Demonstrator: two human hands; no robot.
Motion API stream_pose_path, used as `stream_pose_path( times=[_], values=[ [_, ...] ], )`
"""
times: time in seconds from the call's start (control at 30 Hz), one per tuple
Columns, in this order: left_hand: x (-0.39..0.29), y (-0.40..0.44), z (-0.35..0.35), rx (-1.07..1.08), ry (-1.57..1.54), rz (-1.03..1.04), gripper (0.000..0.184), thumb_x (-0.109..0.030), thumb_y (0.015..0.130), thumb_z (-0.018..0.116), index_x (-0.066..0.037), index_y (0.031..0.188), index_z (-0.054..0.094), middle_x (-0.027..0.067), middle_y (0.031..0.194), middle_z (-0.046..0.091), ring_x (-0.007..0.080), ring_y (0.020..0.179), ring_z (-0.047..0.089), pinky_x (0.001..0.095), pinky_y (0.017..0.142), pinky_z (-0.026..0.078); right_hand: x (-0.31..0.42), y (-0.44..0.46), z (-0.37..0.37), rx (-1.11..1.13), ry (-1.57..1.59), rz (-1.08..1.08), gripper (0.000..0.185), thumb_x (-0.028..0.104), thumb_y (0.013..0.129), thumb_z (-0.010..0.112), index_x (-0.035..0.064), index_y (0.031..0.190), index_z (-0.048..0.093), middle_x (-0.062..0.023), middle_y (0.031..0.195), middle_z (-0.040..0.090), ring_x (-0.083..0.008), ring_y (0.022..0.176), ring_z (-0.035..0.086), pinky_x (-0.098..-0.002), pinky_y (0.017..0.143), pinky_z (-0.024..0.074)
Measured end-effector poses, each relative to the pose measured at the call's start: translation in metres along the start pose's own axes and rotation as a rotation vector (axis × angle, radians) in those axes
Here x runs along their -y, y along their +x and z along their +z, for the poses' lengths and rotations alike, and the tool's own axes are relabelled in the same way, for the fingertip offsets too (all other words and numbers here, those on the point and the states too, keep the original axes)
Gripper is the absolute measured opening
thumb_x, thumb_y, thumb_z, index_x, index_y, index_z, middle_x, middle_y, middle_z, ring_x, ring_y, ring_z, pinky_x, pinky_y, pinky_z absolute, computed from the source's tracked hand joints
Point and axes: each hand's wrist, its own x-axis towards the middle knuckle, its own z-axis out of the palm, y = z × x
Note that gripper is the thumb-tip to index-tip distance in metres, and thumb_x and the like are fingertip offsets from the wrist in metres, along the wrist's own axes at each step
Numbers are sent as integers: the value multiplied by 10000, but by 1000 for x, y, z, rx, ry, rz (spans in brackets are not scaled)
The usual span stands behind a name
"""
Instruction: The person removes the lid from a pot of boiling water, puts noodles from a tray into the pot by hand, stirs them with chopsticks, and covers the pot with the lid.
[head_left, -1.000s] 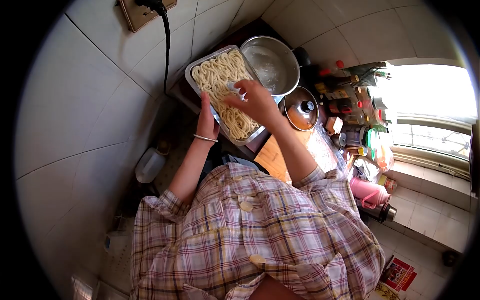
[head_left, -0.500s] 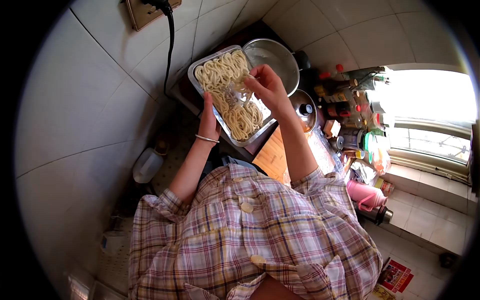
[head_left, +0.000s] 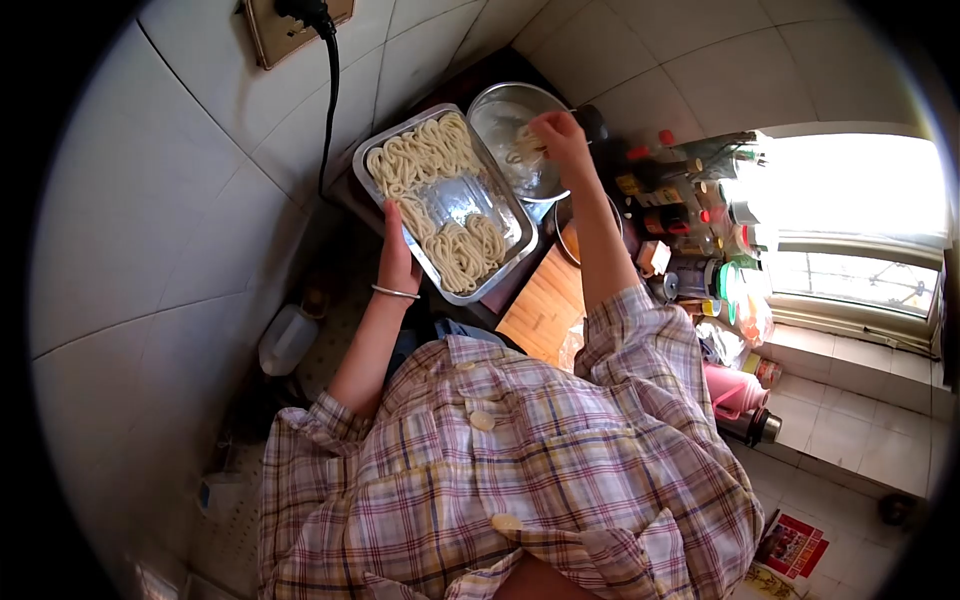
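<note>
The left hand (head_left: 399, 262) grips the side of a metal tray (head_left: 458, 196), thumb at the rim, its other fingers hidden. Noodles (head_left: 425, 155) lie in the tray just beside that thumb, next to a bare patch. Farther off, the right hand (head_left: 564, 142), fingers pinched together, holds a small bunch of noodles over a pot (head_left: 492, 108); where their ends stop is hard to make out.

Could not fully see the left hand (head_left: 398, 255) under the metal tray (head_left: 455, 195) or the glass lid (head_left: 569, 240) behind the right forearm (head_left: 604, 250).
</note>
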Motion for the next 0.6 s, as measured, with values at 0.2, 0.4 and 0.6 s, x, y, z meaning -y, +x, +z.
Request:
stream_pose_path(
  times=[0.2, 0.4, 0.6],
  values=[
    [0, 0, 1, 4, 9, 9, 689, -556, 910, 369, -66, 1386, 278, 70, 1369, 390, 212, 1225, 417, 342, 1009, 357, -62, 24, -20, -193, -911, -309, 268, 210, 757, 653, 76, 983, 601, -129, 726, 619, -242, 685, 627, -307, 623, 498],
    [5, 4, -6, 39, -16, 2, 689, -564, 901, 382, -70, 1374, 300, 68, 1341, 424, 207, 1185, 458, 337, 986, 384, 70, -60, 39, 168, -513, -146, 269, 202, 742, 654, 82, 977, 603, -137, 854, 611, -283, 862, 602, -379, 735, 485],
    [-3, -4, 0, 74, -1, -43, 657, -582, 901, 360, -85, 1330, 364, 53, 1282, 470, 176, 1153, 480, 320, 955, 404, 86, -136, 107, 440, -766, -294, 309, 215, 705, 683, 33, 940, 598, -131, 899, 578, -278, 868, 567, -346, 751, 459]
  ],
)
